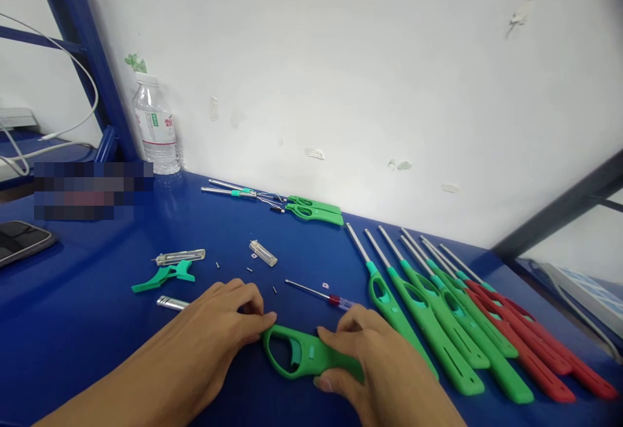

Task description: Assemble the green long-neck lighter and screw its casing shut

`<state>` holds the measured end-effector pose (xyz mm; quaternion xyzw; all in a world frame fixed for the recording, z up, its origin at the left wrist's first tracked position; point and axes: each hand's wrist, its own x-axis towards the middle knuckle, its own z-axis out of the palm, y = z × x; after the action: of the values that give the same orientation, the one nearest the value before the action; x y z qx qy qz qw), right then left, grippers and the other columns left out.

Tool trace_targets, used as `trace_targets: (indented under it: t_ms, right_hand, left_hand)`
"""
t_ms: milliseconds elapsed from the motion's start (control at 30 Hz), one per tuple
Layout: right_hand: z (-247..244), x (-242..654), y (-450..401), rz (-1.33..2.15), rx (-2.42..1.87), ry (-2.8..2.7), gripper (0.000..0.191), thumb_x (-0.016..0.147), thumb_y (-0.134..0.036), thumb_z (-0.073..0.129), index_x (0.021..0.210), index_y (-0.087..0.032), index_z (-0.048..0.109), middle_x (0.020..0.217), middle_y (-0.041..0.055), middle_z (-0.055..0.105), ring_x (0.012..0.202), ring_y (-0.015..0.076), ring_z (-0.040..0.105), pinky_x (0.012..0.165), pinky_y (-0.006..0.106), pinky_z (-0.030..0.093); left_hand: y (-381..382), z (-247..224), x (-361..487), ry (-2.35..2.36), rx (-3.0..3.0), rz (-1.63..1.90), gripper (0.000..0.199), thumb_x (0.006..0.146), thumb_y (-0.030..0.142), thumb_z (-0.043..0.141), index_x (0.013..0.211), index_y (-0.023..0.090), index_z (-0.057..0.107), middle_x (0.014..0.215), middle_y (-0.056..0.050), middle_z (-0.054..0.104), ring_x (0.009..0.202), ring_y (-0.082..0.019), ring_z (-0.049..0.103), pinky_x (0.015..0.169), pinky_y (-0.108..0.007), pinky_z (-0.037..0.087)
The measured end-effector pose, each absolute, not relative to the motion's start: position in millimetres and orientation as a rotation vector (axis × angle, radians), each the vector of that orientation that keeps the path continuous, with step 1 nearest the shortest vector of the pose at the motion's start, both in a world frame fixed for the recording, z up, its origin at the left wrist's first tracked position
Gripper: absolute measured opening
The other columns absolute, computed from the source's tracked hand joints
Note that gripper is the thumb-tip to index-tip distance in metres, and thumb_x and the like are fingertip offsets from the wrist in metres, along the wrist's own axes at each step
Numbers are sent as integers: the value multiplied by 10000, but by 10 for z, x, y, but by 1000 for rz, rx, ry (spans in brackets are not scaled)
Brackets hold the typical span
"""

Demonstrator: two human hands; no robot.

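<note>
A green gas lighter [311, 353] lies low in front of me, its looped grip and teal trigger facing up. My right hand [382, 355] grips its handle between thumb and fingers. My left hand [219, 326] pinches the front end by the loop; a metal tube [171, 303] pokes out past this hand, its middle hidden beneath it. Just beyond my right hand lies a screwdriver [311, 291] with a red and clear handle. Farther left are a clear fuel tank [182, 257], a teal plastic part [165, 276], another clear tank [263, 253] and several tiny screws [250, 269].
Several green lighters [428, 317] and red lighters [525, 342] lie in a row at right. Green handle shells [316, 211] with wired metal tubes [224, 191] rest near the wall. A water bottle [158, 128] stands back left; a phone [23, 240] lies at the left edge.
</note>
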<state>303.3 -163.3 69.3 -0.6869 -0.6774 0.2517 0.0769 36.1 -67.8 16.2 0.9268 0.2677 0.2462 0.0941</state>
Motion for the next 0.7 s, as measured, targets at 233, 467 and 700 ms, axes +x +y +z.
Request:
trace_targets:
  t_ms: [233, 467, 700]
  right_hand:
    - [879, 2913, -1568, 816, -2197, -1972, 309, 934, -182, 917, 1224, -289, 926, 1228, 56, 786, 1196, 303, 750, 992, 361, 557]
    - [963, 2877, -1548, 835, -2244, -1925, 296, 907, -175, 976, 1170, -304, 937, 1225, 45, 787, 1140, 282, 760, 944, 373, 524]
    - [1042, 2833, -1493, 900, -2271, -1932, 243, 929, -207, 984, 1148, -301, 937, 1272, 52, 791, 1220, 290, 746, 986, 375, 531]
  left_hand:
    - [-673, 125, 331, 768, 2766, 706, 451, 1043, 58, 485, 1235, 350, 771, 1150, 17, 736, 982, -164, 704, 872, -293, 478]
    - [-693, 155, 347, 773, 2787, 722, 497, 1082, 57, 427, 1259, 367, 773, 1140, 28, 745, 969, -147, 715, 845, -284, 487]
    - [-726, 266, 327, 812, 2897, 724, 411, 1097, 130, 505, 1288, 386, 764, 1185, 52, 782, 1002, -169, 759, 881, -285, 545]
